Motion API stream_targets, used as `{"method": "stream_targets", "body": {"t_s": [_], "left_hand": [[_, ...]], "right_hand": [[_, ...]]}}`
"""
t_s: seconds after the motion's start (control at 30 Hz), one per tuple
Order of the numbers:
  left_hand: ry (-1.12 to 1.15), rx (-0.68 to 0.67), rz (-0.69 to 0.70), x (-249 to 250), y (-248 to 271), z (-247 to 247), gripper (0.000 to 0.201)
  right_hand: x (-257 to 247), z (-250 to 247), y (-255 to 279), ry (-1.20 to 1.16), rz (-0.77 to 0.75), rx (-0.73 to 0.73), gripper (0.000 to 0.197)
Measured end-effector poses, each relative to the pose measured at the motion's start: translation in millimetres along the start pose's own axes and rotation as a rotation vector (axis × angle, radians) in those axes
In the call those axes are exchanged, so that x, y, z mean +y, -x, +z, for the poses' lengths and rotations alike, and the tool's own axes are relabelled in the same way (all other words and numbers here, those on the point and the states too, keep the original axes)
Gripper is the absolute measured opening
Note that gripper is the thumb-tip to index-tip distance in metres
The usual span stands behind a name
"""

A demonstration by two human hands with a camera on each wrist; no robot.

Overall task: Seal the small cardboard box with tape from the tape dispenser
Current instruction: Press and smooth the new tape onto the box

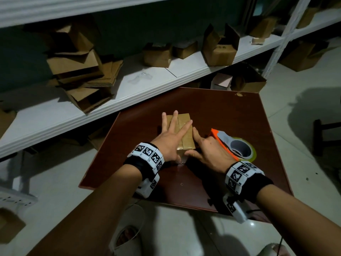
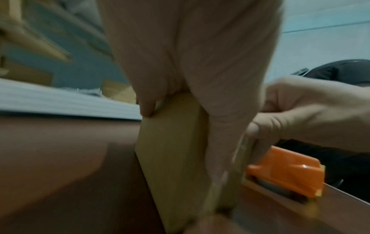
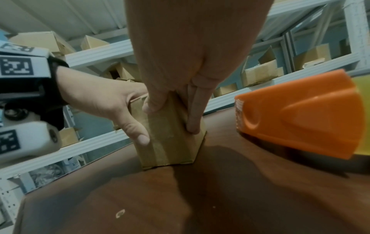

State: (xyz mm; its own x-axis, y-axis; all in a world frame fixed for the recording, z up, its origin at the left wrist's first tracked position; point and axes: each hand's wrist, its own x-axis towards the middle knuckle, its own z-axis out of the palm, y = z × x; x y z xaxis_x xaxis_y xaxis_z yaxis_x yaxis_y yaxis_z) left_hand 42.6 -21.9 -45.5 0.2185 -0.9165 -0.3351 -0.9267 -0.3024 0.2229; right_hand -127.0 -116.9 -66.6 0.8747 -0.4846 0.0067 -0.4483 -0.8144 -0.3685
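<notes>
Both hands flat-fingered — left hand [image 1: 170, 138] atop small cardboard box [image 1: 184, 126], right hand [image 1: 208, 152] pressing its side, long axis pointing away.

- I've got a dark wooden table [image 1: 230, 115] below me.
- White shelf [image 1: 140, 84] behind it, flattened cardboard [image 1: 81, 78] stacked on the left.
- Small cartons [image 1: 219, 47] further right on the shelf.
- Pale tiled floor [image 1: 295, 85] around.

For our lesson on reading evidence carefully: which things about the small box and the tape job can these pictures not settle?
- Head view: the left hand covers much of the box top, hiding the seam there.
- Left wrist view: blur obscures the tape dispenser.
- Right wrist view: the right hand hides the box top; the dispenser is cut off at the right edge.
- Box contents: unseen anywhere.
</notes>
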Motion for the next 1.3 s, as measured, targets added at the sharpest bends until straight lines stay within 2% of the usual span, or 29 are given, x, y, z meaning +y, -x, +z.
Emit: {"method": "stream_targets", "body": {"t_s": [0.3, 0.47, 0.53, 0.67, 1.0, 1.13, 1.23, 1.3], "left_hand": [[-0.088, 0.092, -0.048, 11, 1, 6, 0.144], [-0.078, 0.153, -0.036, 10, -1, 10, 0.141], [-0.064, 0.176, -0.036, 10, -2, 12, 0.138], [-0.032, 0.175, -0.043, 11, -5, 12, 0.137], [-0.039, 0.077, -0.066, 14, -6, 3, 0.145], [-0.029, 0.114, -0.052, 16, -6, 6, 0.137], [-0.032, 0.122, -0.092, 20, -8, 7, 0.141], [-0.037, 0.115, -0.107, 22, -9, 7, 0.144]], "right_hand": [[-9, -4, 1, 0.020, 0.015, -0.017, 0.095], [-12, -6, 2, 0.040, 0.039, -0.076, 0.111], [-13, -1, 4, 0.090, 0.056, -0.049, 0.112], [-15, 6, 4, 0.097, 0.081, 0.002, 0.103], [-20, 1, 3, 0.028, 0.107, 0.004, 0.105], [-19, 0, 3, 0.040, 0.101, 0.001, 0.109], [-19, 0, 3, 0.073, 0.105, -0.022, 0.119], [-21, 0, 3, 0.066, 0.128, -0.014, 0.115]]}}
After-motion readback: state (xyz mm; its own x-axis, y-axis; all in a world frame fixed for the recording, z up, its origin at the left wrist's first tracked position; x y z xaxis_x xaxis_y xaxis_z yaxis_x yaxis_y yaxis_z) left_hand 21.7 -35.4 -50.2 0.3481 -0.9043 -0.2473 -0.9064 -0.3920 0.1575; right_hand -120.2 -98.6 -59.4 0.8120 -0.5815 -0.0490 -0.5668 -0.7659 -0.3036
